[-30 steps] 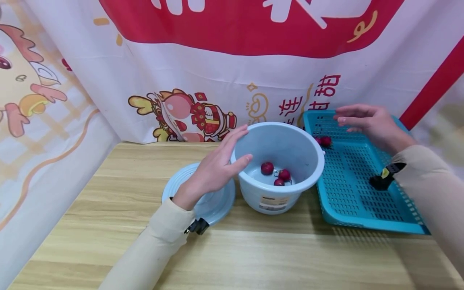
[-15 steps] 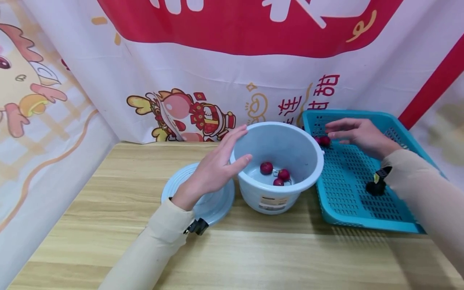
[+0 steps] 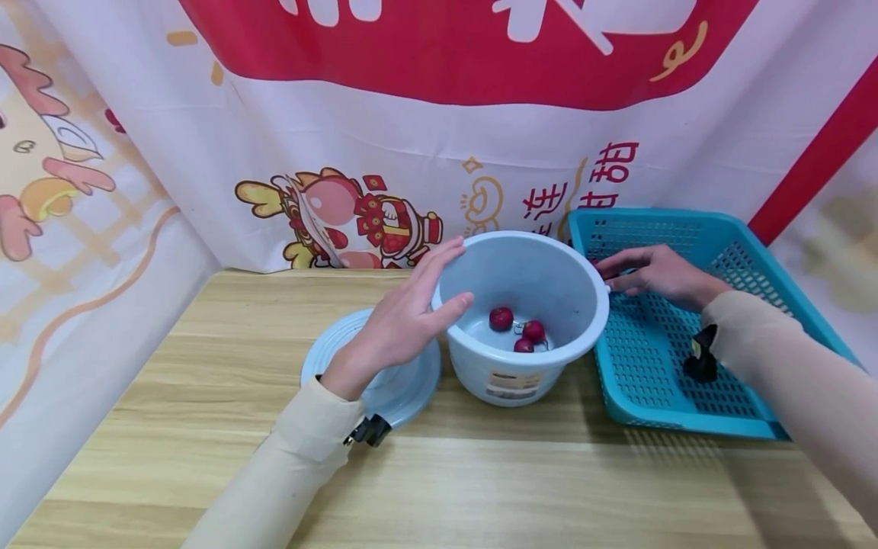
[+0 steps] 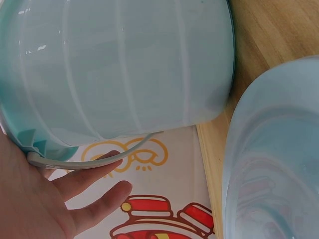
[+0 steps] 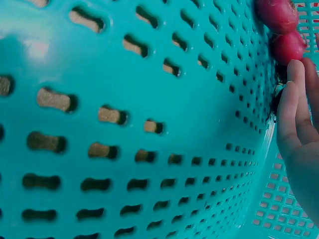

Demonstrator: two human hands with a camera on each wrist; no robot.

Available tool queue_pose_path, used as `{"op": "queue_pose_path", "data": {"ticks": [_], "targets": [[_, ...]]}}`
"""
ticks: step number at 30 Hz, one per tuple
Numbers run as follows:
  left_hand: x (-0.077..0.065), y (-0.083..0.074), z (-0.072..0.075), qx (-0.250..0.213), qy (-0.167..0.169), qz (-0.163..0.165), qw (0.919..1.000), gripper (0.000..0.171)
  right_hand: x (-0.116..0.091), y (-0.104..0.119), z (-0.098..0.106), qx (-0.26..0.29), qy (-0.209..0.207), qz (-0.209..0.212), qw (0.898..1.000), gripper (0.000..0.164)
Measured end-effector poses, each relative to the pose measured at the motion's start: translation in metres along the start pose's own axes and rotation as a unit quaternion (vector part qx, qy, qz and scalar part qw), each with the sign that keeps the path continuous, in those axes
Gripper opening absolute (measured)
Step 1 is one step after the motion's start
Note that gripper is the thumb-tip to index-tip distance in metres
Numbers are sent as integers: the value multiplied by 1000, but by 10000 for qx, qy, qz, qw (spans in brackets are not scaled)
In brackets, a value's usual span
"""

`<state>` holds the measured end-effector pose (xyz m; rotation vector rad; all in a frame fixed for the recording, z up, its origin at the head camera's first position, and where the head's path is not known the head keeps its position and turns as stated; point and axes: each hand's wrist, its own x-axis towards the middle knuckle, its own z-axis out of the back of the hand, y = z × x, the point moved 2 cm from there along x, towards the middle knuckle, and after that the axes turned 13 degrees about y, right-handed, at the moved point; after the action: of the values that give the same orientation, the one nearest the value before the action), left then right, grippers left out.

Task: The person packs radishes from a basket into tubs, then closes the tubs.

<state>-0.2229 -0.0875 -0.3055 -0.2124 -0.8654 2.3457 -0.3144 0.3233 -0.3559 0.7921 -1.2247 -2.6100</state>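
A light blue bucket (image 3: 476, 370) stands mid-table with several red radishes (image 3: 501, 319) on its bottom. My left hand (image 3: 394, 328) rests at the bucket's left rim, fingers extended. In the left wrist view its fingers lie by the pale bail handle (image 4: 94, 162). To the right sits a teal perforated basket (image 3: 686, 421). My right hand (image 3: 661, 276) reaches into its back left corner, partly hiding the radishes there. In the right wrist view, the fairly straight fingertips are right at the nearer of two radishes (image 5: 289, 47).
A round light blue lid (image 3: 411, 389) lies on the wooden table (image 3: 226, 396) left of the bucket, under my left forearm. The basket's left wall stands close against the bucket. A printed cloth (image 3: 439, 152) hangs along the table's back edge.
My right hand has moved left and down inside the basket, to the radishes at its back left corner. The left hand stays at the bucket's rim.
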Motion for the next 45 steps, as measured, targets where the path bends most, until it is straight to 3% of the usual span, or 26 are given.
{"op": "queue_pose_path", "data": {"ticks": [13,25,39,45], "targets": [[0,1,0,-2,7,-18,10000,76,7,-6,-3,-228,190,-302,9991,56],[2,0,0,0,6,-36,10000,76,12,4,-9,-679,-241,-484,9962,50],[1,0,0,-33,12,-20,10000,76,12,5,-9,-683,-464,-414,9957,37],[1,0,-1,-48,-10,-46,10000,76,2,6,3,-500,-594,-175,9968,47]]}}
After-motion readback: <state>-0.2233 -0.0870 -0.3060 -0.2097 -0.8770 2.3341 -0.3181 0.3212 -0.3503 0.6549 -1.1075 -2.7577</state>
